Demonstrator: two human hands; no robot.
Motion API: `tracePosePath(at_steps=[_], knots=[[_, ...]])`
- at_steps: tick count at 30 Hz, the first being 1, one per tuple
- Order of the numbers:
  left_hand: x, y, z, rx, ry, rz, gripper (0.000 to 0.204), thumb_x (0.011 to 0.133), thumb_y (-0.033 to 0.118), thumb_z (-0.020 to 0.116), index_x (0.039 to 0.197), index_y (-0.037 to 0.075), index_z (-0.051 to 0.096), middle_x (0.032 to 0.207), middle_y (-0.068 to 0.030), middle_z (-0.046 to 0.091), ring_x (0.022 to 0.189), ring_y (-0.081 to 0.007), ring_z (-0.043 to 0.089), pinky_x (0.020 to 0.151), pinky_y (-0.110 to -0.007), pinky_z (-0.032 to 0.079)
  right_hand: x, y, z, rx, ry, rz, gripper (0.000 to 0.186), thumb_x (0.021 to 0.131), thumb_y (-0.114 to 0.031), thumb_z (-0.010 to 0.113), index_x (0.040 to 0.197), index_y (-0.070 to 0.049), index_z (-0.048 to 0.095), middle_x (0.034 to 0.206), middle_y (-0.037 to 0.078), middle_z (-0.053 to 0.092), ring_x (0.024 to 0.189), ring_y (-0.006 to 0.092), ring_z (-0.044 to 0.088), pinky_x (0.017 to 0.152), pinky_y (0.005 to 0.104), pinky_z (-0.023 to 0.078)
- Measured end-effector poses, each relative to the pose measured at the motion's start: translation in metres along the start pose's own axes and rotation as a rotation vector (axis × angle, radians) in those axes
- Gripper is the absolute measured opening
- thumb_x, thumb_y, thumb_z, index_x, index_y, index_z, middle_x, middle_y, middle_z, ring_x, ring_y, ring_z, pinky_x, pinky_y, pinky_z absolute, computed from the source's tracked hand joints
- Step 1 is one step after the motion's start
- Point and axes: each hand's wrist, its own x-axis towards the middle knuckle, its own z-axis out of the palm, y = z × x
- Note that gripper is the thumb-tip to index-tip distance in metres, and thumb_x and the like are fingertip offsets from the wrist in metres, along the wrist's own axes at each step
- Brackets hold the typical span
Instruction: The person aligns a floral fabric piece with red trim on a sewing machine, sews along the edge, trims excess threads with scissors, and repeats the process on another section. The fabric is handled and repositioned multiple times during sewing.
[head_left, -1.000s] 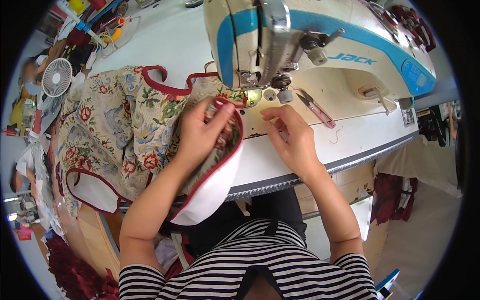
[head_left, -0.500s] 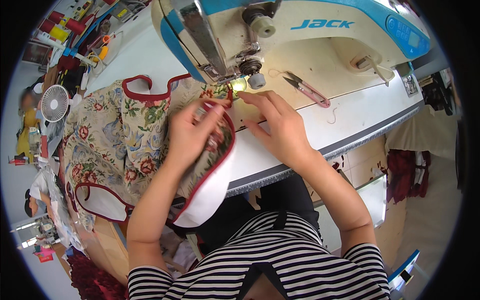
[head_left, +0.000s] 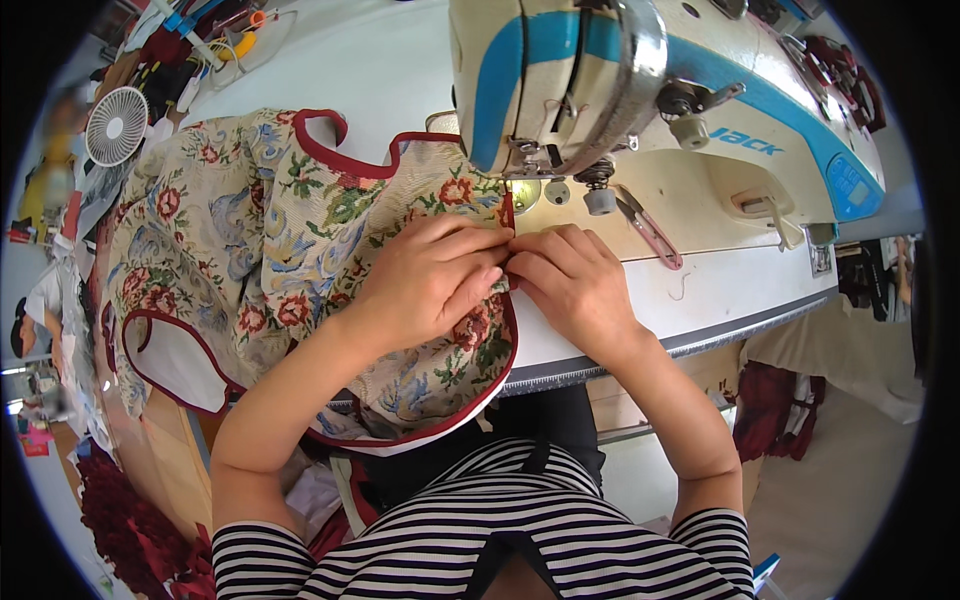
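A floral fabric piece (head_left: 270,230) edged with dark red binding (head_left: 505,330) lies on the white sewing table (head_left: 380,70) and drapes over its front edge. My left hand (head_left: 425,280) presses flat on the fabric, its fingertips pinching the red-bound edge. My right hand (head_left: 570,285) meets it from the right and pinches the same edge. Both hands sit just in front of the presser foot (head_left: 525,190) of a white and blue sewing machine (head_left: 640,90).
Thread snips with pink handles (head_left: 650,230) lie on the machine bed right of my hands. A small white fan (head_left: 117,125) stands at the far left. Tools and coloured items clutter the table's back left (head_left: 215,30). Dark red cloth (head_left: 770,410) hangs under the table.
Both hands have drawn together on the bound edge, a little nearer to me from the needle. The view has shifted, so the machine now sits more to the right.
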Motion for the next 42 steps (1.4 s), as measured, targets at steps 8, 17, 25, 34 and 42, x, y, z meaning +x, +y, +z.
tracePosePath(at_steps=[8,17,25,34,42], knots=[[0.01,-0.016,-0.001,0.126,0.01,0.003,0.025,0.077,0.008,0.065,0.102,0.005,0.067,0.115,-0.0021,0.06,0.102,-0.0222,0.057,0.083,-0.032,0.05,-0.001,0.0,-0.006,-0.03,-0.065,-0.043,0.021,0.068,-0.011,0.061,0.089,-0.009,0.061,0.099,0.003,0.06,0.088,0.0191,0.058,0.073,0.0309,0.046],[0.011,-0.016,0.006,0.315,0.03,0.162,0.028,0.074,0.01,0.066,0.102,0.004,0.066,0.119,-0.0015,0.059,0.108,-0.0208,0.056,0.084,-0.033,0.05,0.005,0.0,-0.011,-0.008,-0.132,-0.131,0.025,0.068,-0.01,0.061,0.093,-0.007,0.059,0.102,0.007,0.06,0.096,0.0233,0.06,0.08,0.0336,0.05],[0.005,-0.017,0.013,0.212,0.077,0.196,0.029,0.073,0.008,0.068,0.101,0.002,0.066,0.112,-0.0049,0.063,0.104,-0.0205,0.06,0.084,-0.03,0.052,0.004,0.002,-0.015,0.01,-0.144,-0.133,0.024,0.067,-0.008,0.064,0.09,-0.005,0.06,0.1,0.008,0.061,0.095,0.024,0.061,0.079,0.0337,0.051],[0.004,-0.015,0.012,0.13,0.055,0.124,0.032,0.073,0.01,0.069,0.104,0.003,0.066,0.114,-0.0049,0.062,0.107,-0.0203,0.058,0.086,-0.029,0.051,0.003,0.0,-0.011,0.069,-0.099,-0.091,0.024,0.064,-0.006,0.071,0.087,-0.004,0.061,0.096,0.006,0.063,0.09,0.0218,0.062,0.076,0.0325,0.051],[0.005,-0.014,0.018,0.179,0.079,0.104,0.027,0.077,0.014,0.066,0.101,0.003,0.065,0.115,-0.0027,0.06,0.11,-0.0187,0.054,0.088,-0.031,0.048,0.004,0.005,-0.016,0.073,-0.104,-0.097,0.025,0.065,-0.007,0.072,0.088,-0.005,0.062,0.095,0.005,0.063,0.088,0.0212,0.062,0.075,0.0324,0.051]])
